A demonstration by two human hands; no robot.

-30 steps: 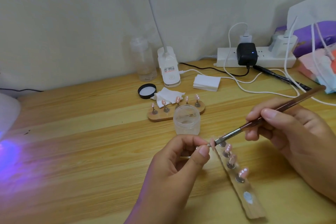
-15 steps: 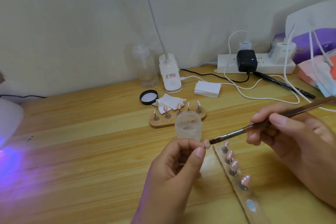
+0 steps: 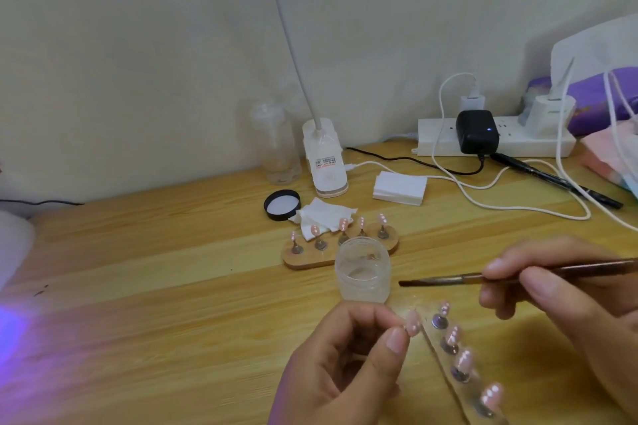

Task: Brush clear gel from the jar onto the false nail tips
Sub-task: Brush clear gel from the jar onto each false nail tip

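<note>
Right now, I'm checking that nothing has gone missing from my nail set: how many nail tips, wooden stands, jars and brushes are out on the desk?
Nail tips: 10 (5 on the far stand, 4 on the near stand, 1 pinched in the left hand)
Wooden stands: 2
Jars: 1
Brushes: 1, held in the right hand
Total: 14

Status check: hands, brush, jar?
Left hand pinches one nail tip. Right hand holds brush, bristles beside open jar, off the tip. Nothing between brush and jar.

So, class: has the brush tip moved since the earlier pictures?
Yes. The brush lifted off the pinched nail tip, its bristles now level with the jar, nearer its side.
</note>
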